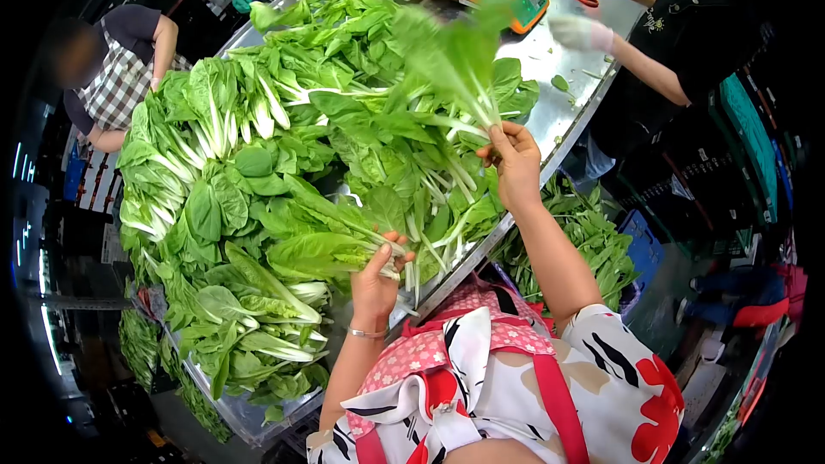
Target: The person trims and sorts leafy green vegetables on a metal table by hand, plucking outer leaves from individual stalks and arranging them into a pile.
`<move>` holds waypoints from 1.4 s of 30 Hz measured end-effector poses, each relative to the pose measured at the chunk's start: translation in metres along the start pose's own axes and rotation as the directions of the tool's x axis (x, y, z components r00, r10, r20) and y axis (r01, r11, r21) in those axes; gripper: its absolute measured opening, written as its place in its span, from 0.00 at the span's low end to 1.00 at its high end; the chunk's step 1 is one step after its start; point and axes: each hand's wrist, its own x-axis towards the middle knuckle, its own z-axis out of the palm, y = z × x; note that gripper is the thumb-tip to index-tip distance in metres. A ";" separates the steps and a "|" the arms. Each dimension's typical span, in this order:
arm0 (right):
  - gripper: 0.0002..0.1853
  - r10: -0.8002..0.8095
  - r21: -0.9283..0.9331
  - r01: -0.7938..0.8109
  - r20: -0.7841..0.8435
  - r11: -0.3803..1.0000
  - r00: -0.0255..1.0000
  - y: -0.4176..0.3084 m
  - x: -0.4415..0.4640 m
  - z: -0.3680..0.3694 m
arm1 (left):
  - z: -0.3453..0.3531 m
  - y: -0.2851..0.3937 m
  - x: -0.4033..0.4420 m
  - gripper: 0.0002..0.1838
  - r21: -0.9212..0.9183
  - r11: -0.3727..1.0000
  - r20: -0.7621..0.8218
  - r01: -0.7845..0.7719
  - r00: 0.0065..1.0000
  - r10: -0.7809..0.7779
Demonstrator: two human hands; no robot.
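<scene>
"Where are the greens, and who has them?"

"The left hand [374, 288], at seven o'clock, has its fingers curled nearly closed around the pale stems of a leafy bunch [318, 249], its leaves pointing to ten. The right hand [518, 167], at two, pinches a leafy sprig [460, 64] by its white base, thumb against fingers, leaves fanned towards eleven."

"Heavy?"

"Light, I'd judge, but floppy up top. Those blades look soft and would bruise or tear if squeezed; the stems seem firmer, though they might snap if bent sharply."

"So hold them low?"

"Yes, at the white ends, snug but not crushing. (I can't tell how wet they are; damp stems would slide.)"

"And the rest?"

"A broad heap [219, 198] spreads from seven round to twelve on the metal tabletop [540, 51], with an orange scale [534, 7] at one o'clock."
</scene>
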 end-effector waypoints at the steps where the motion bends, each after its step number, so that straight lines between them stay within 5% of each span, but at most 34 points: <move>1: 0.10 0.072 0.030 -0.073 0.056 0.997 0.996 -0.002 -0.003 0.002 | -0.001 0.000 0.000 0.24 -0.010 1.000 -0.004 0.007 1.000 -0.007; 7: 0.12 0.231 0.173 -0.269 0.215 0.947 0.949 0.005 -0.030 0.013 | 0.001 0.006 -0.005 0.18 -0.103 0.995 0.026 0.003 1.000 0.000; 10: 0.13 0.158 0.146 -0.201 0.262 0.969 0.952 0.009 -0.044 0.017 | 0.008 0.009 -0.006 0.16 -0.137 0.991 0.067 -0.007 0.998 0.017; 16: 0.12 0.339 0.186 -0.382 0.226 0.905 0.913 0.051 -0.066 0.018 | 0.036 0.005 -0.003 0.16 -0.108 0.994 0.110 0.015 0.994 -0.004; 20: 0.10 0.272 0.002 -0.277 0.181 0.961 0.945 0.056 -0.085 0.026 | 0.043 -0.004 0.009 0.15 0.018 0.998 -0.051 -0.062 0.997 0.063; 22: 0.09 0.113 -0.088 -0.089 0.310 0.992 0.944 0.055 -0.095 0.033 | 0.031 -0.013 0.019 0.13 0.044 0.996 -0.046 -0.071 0.996 0.073; 23: 0.09 -0.078 -0.300 0.201 0.374 0.933 0.924 0.054 -0.096 0.032 | 0.027 -0.014 0.021 0.12 0.037 0.995 -0.049 -0.092 0.994 0.094; 27: 0.09 -0.237 -0.343 0.494 0.576 0.799 0.782 0.046 -0.097 0.025 | 0.018 -0.012 0.020 0.12 0.020 0.996 -0.077 -0.087 0.993 0.088; 30: 0.07 -0.206 -0.309 0.460 0.599 0.833 0.774 0.041 -0.097 0.016 | 0.006 -0.015 0.023 0.13 -0.012 0.999 -0.102 -0.048 0.994 0.047; 34: 0.07 0.128 -0.436 0.191 0.605 0.879 0.786 0.033 -0.076 -0.015 | 0.000 -0.016 0.018 0.13 -0.040 0.999 -0.212 -0.031 0.977 0.022; 36: 0.08 -0.003 -0.604 0.631 0.722 0.486 0.692 0.020 -0.053 -0.025 | -0.005 -0.013 0.016 0.12 -0.017 0.999 -0.214 -0.032 0.977 0.028; 37: 0.08 0.002 -0.602 0.633 0.725 0.487 0.688 0.016 -0.052 -0.022 | -0.008 -0.013 0.014 0.12 0.007 1.000 -0.213 -0.026 0.977 0.027; 39: 0.07 -0.169 -0.635 0.723 0.708 0.273 0.686 0.011 -0.054 -0.016 | -0.016 -0.014 0.014 0.15 0.034 0.999 -0.207 -0.001 0.978 0.008; 42: 0.09 -0.123 -0.704 0.618 0.619 0.350 0.775 0.024 -0.067 0.010 | -0.019 -0.018 0.014 0.15 0.074 0.997 -0.250 -0.018 0.967 0.036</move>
